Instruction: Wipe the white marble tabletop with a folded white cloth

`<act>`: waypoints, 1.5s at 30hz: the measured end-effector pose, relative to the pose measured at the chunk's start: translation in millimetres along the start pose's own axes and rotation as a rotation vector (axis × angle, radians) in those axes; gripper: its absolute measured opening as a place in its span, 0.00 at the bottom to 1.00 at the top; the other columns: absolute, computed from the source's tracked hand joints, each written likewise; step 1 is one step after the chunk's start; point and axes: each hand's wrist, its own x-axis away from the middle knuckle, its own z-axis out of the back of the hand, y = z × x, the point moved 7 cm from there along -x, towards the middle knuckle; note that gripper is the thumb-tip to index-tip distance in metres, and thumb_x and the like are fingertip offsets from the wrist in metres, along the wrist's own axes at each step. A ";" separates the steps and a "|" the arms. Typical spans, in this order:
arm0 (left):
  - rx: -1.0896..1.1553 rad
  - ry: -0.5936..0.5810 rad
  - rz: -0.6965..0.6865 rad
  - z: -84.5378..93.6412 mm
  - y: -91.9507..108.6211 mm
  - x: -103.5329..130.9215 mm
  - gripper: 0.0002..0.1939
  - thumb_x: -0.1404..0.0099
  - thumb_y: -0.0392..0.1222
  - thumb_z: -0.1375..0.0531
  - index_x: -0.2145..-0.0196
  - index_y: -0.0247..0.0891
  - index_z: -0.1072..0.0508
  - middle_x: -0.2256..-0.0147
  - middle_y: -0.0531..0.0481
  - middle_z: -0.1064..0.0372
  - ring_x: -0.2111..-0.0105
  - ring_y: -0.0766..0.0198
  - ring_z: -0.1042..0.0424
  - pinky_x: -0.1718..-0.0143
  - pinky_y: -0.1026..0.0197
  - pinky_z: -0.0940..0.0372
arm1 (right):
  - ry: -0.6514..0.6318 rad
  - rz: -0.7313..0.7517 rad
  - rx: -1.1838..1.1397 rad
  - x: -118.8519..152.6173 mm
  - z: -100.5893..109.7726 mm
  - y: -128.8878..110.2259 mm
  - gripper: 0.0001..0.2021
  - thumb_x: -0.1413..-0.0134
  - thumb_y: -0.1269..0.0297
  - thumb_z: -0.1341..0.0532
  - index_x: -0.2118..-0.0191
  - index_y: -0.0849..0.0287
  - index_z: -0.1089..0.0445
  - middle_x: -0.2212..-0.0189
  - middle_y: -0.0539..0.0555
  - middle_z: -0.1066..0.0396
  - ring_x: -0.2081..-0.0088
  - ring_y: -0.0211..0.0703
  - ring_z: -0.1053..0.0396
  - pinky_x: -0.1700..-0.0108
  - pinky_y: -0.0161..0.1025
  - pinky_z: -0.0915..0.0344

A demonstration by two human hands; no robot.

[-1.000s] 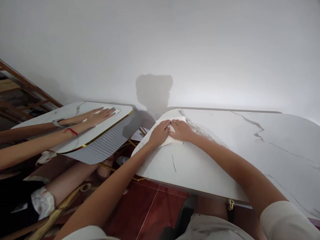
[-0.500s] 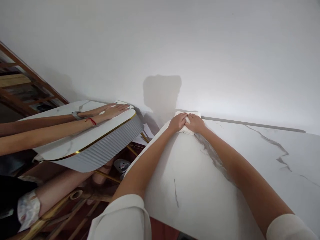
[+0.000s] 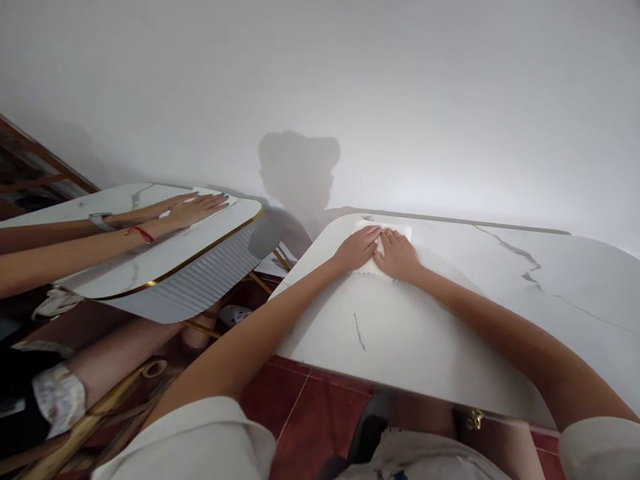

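Observation:
A white cloth [image 3: 373, 267], perhaps a paper towel, lies flat near the far left corner of a white marble-patterned table [image 3: 400, 333]. My left hand [image 3: 358, 249] rests on its left part, fingers lying forward and only slightly bent. Beside it, my right hand [image 3: 397, 253] presses down with fingers stretched out flat. The fingertips of both hands nearly meet, and the palms hide much of the cloth. Both forearms reach across the tabletop from the near side.
A second marble-patterned table [image 3: 190, 263] with gold trim and a ribbed side stands to the left. Another person's hands [image 3: 197, 208] lie flat on it, over something white. A pale wall [image 3: 425, 100] rises behind both tables. A bamboo chair [image 3: 120, 400] is at lower left.
My hands and the cloth have drawn back from the wall edge toward me, and my elbows bend more. The view has shifted back, showing the table's near edge. The other person's hands remain on their table.

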 end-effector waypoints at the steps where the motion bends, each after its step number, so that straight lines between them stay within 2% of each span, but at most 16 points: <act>1: 0.005 0.004 -0.001 4.4 4.7 13.7 0.25 0.33 0.41 0.59 0.42 0.30 0.41 0.41 0.41 0.43 0.40 0.60 0.46 0.39 0.55 0.49 | 0.018 0.004 -0.013 10.2 2.0 -11.2 0.30 0.42 0.60 0.52 0.38 0.77 0.48 0.38 0.67 0.49 0.38 0.56 0.52 0.38 0.47 0.57; 3: 0.007 0.016 0.005 13.8 13.8 42.1 0.25 0.32 0.42 0.60 0.42 0.33 0.41 0.41 0.42 0.44 0.40 0.60 0.46 0.39 0.53 0.49 | 0.039 0.014 -0.044 30.7 5.5 -34.0 0.31 0.43 0.60 0.51 0.39 0.77 0.48 0.39 0.68 0.48 0.38 0.56 0.52 0.38 0.48 0.56; 6: -0.017 0.005 0.027 25.4 27.4 84.3 0.25 0.32 0.43 0.60 0.41 0.34 0.42 0.40 0.42 0.44 0.40 0.59 0.47 0.39 0.51 0.50 | 0.002 0.027 -0.092 59.4 8.1 -66.2 0.31 0.43 0.59 0.52 0.39 0.77 0.47 0.38 0.68 0.49 0.38 0.56 0.53 0.38 0.49 0.56; 10: -0.059 -0.008 0.101 36.1 44.7 130.0 0.26 0.32 0.44 0.60 0.40 0.34 0.43 0.40 0.42 0.45 0.40 0.59 0.47 0.39 0.50 0.50 | -0.016 0.084 -0.143 91.1 13.4 -97.4 0.32 0.43 0.59 0.52 0.39 0.78 0.48 0.38 0.67 0.50 0.37 0.56 0.54 0.38 0.48 0.58; 14: -0.098 0.020 0.190 38.8 66.7 154.5 0.26 0.33 0.43 0.60 0.41 0.35 0.41 0.41 0.42 0.43 0.40 0.58 0.45 0.39 0.49 0.49 | -0.027 0.159 -0.171 117.3 18.2 -105.8 0.31 0.43 0.58 0.51 0.38 0.75 0.48 0.38 0.66 0.50 0.37 0.53 0.54 0.37 0.47 0.58; 18: -0.120 0.029 0.218 31.9 96.8 156.3 0.26 0.33 0.41 0.60 0.40 0.37 0.42 0.40 0.43 0.43 0.40 0.59 0.46 0.39 0.49 0.48 | -0.046 0.188 -0.188 142.1 27.0 -93.5 0.31 0.43 0.57 0.52 0.38 0.74 0.47 0.37 0.65 0.50 0.37 0.53 0.54 0.37 0.47 0.58; 21: -0.120 0.016 0.191 21.5 116.1 143.7 0.26 0.34 0.39 0.59 0.40 0.35 0.43 0.40 0.42 0.44 0.39 0.59 0.48 0.39 0.50 0.49 | -0.056 0.172 -0.187 152.4 33.5 -73.1 0.31 0.43 0.58 0.52 0.38 0.74 0.48 0.37 0.64 0.50 0.37 0.53 0.54 0.37 0.47 0.57; 23: -0.112 0.009 0.171 13.2 122.1 129.2 0.26 0.34 0.38 0.59 0.40 0.31 0.43 0.40 0.40 0.45 0.39 0.58 0.49 0.38 0.51 0.50 | -0.059 0.163 -0.182 150.8 35.3 -55.6 0.31 0.43 0.57 0.51 0.38 0.71 0.47 0.38 0.63 0.49 0.37 0.52 0.53 0.37 0.48 0.57; 27: -0.080 0.039 0.147 -0.2 116.1 88.7 0.25 0.34 0.38 0.59 0.41 0.29 0.42 0.40 0.38 0.45 0.39 0.56 0.48 0.39 0.50 0.50 | -0.064 0.185 -0.175 127.4 32.3 -18.6 0.31 0.43 0.56 0.50 0.37 0.69 0.48 0.38 0.63 0.49 0.37 0.53 0.52 0.38 0.49 0.55; 30: -0.046 0.047 0.149 -7.0 98.9 54.1 0.25 0.35 0.37 0.58 0.42 0.30 0.41 0.41 0.40 0.43 0.40 0.57 0.47 0.39 0.51 0.50 | -0.068 0.191 -0.148 98.9 27.1 5.8 0.31 0.42 0.57 0.51 0.37 0.71 0.49 0.38 0.64 0.49 0.37 0.53 0.53 0.38 0.47 0.55; 34: 0.005 0.037 0.173 -11.1 65.0 14.9 0.25 0.36 0.37 0.56 0.43 0.31 0.40 0.41 0.41 0.43 0.40 0.58 0.45 0.39 0.53 0.49 | -0.080 0.183 -0.081 55.5 18.7 26.5 0.31 0.41 0.57 0.51 0.37 0.71 0.50 0.37 0.64 0.50 0.37 0.53 0.53 0.38 0.47 0.55; 38: 0.006 0.044 0.161 -13.7 28.8 -13.1 0.25 0.36 0.38 0.57 0.44 0.27 0.39 0.42 0.38 0.42 0.41 0.57 0.44 0.39 0.55 0.50 | -0.084 0.214 -0.041 12.0 9.8 36.0 0.30 0.39 0.56 0.52 0.37 0.71 0.50 0.37 0.64 0.50 0.37 0.52 0.53 0.38 0.45 0.56; 45: -0.042 0.085 0.143 -23.1 -25.1 -59.1 0.24 0.36 0.37 0.57 0.45 0.34 0.37 0.43 0.44 0.39 0.42 0.57 0.43 0.40 0.53 0.48 | -0.095 0.165 -0.068 -52.4 -5.8 58.3 0.29 0.39 0.56 0.52 0.37 0.68 0.50 0.37 0.61 0.50 0.37 0.50 0.53 0.38 0.44 0.57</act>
